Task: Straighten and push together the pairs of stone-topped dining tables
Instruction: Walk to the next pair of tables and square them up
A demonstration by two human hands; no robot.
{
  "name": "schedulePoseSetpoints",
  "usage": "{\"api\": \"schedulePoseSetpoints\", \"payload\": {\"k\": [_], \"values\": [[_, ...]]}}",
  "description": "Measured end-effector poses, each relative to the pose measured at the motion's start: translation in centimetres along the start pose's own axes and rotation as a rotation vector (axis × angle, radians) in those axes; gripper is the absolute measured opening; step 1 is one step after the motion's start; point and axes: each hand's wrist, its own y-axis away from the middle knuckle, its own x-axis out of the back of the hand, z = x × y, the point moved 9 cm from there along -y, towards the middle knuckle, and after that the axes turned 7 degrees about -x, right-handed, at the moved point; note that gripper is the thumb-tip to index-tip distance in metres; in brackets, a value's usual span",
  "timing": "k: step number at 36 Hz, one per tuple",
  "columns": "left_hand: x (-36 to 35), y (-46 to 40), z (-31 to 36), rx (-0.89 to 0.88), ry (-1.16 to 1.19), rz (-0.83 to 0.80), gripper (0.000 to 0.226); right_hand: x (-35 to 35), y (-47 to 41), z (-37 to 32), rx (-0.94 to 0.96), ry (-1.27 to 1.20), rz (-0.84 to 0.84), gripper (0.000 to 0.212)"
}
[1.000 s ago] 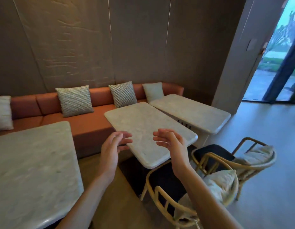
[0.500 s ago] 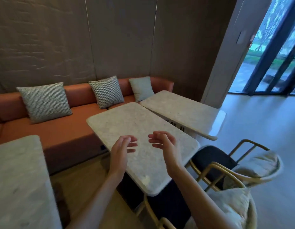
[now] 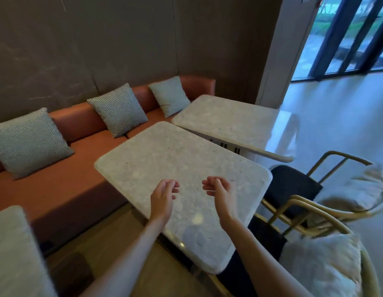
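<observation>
A pale stone-topped table [image 3: 165, 159] stands in front of me, turned at an angle to the bench. A second stone-topped table [image 3: 231, 118] stands behind it to the right, with a wedge-shaped gap between them that widens toward the chairs. My left hand [image 3: 163, 199] and my right hand [image 3: 219, 191] hover above the near table's top, palms facing each other, fingers loosely curled, holding nothing. Neither hand touches the stone.
An orange bench [image 3: 64, 168] with several cushions runs along the wall. Two gold-framed chairs [image 3: 304, 202] with pale cushions crowd the near table's right side. Another stone table's corner [image 3: 12, 249] shows at bottom left. Open floor [image 3: 336, 108] lies toward the glass doors.
I have stepped closer and turned right, so the near table now fills the middle of the view. Both hands stay raised in the same pose, now over its top.
</observation>
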Motion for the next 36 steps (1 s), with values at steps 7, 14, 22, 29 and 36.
{"api": "schedulePoseSetpoints", "payload": {"k": [7, 14, 22, 29, 36], "values": [[-0.6, -5.6, -7.3, 0.110, -0.171, -0.176, 0.025, 0.5, -3.5, 6.9, -0.161, 0.059, 0.210, 0.020], [-2.2, -11.9, -13.4, 0.104, -0.317, -0.433, 0.021, -0.4, -4.3, 11.5, -0.240, 0.116, 0.464, 0.020], [-4.7, -10.5, -17.2, 0.016, -0.464, -0.747, 0.022, -2.1, -1.3, 18.2, -0.384, 0.400, 0.615, 0.015], [-5.2, -5.9, -20.7, -0.169, -0.621, -1.006, 0.024, -1.6, 0.7, 24.1, -0.406, 0.722, 0.622, 0.029], [-5.0, -2.8, -23.2, -0.397, -0.808, -1.099, 0.039, -2.2, 1.4, 27.1, -0.305, 0.984, 0.482, 0.048]]}}
